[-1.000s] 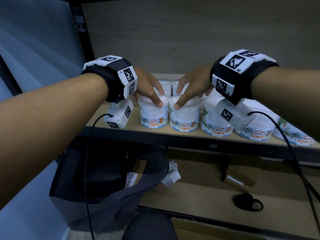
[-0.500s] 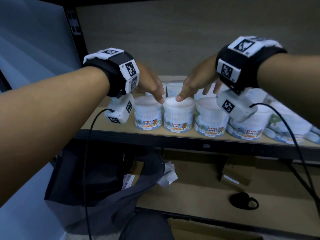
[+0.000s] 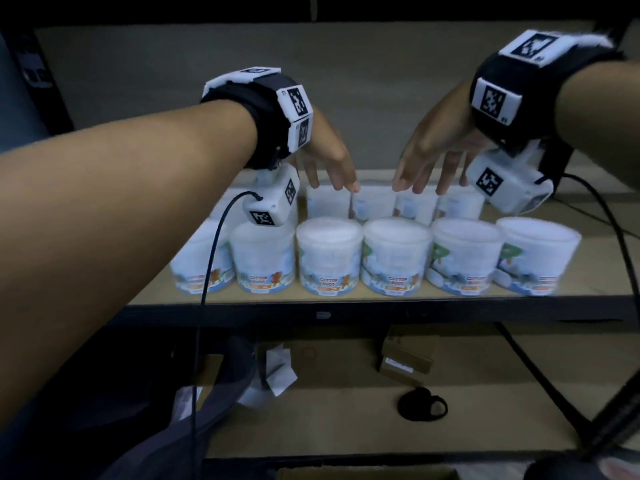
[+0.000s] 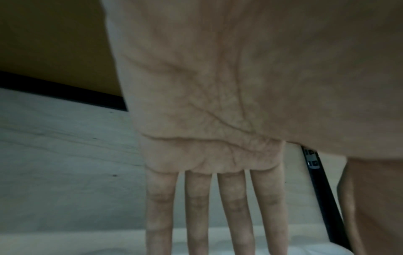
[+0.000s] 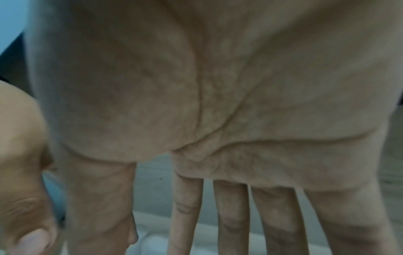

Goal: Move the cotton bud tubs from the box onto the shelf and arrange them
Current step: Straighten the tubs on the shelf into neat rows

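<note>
Above the back row of tubs [image 3: 372,206] on the shelf [image 3: 346,299]: left hand [image 3: 329,157] and right hand [image 3: 433,150] hovering, fingers straight, holding nothing. Maybe bumping the front row [image 3: 394,258] off the edge if reaching carelessly.

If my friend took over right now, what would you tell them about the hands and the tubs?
Left hand: open, fingers straight, holding nothing, above the back row.
Right hand: open too, fingers spread, holding nothing.
Tubs: the front row of cotton bud tubs stands upright along the shelf edge; the back row stands behind it, blurred.
Done: both rows are on the shelf.
Left: tidy the back row. The box is not clearly in view, so check it for more tubs.
</note>
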A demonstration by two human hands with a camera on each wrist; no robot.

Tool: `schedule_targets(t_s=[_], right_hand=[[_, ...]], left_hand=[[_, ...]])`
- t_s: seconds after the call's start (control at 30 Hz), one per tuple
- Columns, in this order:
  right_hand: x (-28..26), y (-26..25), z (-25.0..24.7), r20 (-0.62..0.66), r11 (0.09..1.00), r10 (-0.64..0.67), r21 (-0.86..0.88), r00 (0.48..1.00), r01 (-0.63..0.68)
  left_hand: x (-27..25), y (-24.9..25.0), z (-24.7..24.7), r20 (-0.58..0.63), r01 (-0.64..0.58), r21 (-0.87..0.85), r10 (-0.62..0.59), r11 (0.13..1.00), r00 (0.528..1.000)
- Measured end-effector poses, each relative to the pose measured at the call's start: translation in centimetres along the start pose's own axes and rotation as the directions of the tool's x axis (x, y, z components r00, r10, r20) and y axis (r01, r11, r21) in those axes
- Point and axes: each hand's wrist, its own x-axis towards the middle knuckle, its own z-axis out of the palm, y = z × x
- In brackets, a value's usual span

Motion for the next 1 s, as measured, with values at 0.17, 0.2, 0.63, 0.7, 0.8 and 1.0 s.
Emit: schedule_targets(t_s=[0.17,0.2,0.63,0.7,0.8,1.0], right_hand=[[1.8,4.6,-1.6,-0.006,0.998,0.068,-0.002,0.998,-0.069],[2.3,5.4,-1.8,0.001,0.997,0.08,-0.002,0.997,-0.08],[9.4,12.1,-3.0,-0.094,0.995,0.102,0.011,0.99,-0.101],[10.3,12.7,-3.2,-0.111,0.994,0.113,0.002,0.987,-0.114],[11.3,13.3,-3.5,-0.114,0.992,0.12,-0.01,0.986,-0.122],[13.0,13.6,-3.4,-0.113,0.99,0.129,-0.038,0.985,-0.134]], left_hand=[[3.7,4.9,0.0,0.051,-0.053,0.013,0.052,0.999,0.997],[4.5,5.7,0.1,0.06,-0.059,0.015,0.058,0.998,0.997],[15.9,12.8,0.5,0.01,-0.074,0.091,0.074,0.993,0.997],[17.5,13.3,0.5,-0.01,-0.077,0.084,0.078,0.993,0.997],[19.0,13.7,0.6,-0.036,-0.086,0.085,0.089,0.993,0.995],[21.5,14.0,1.3,-0.051,-0.084,0.127,0.091,0.988,0.995]])
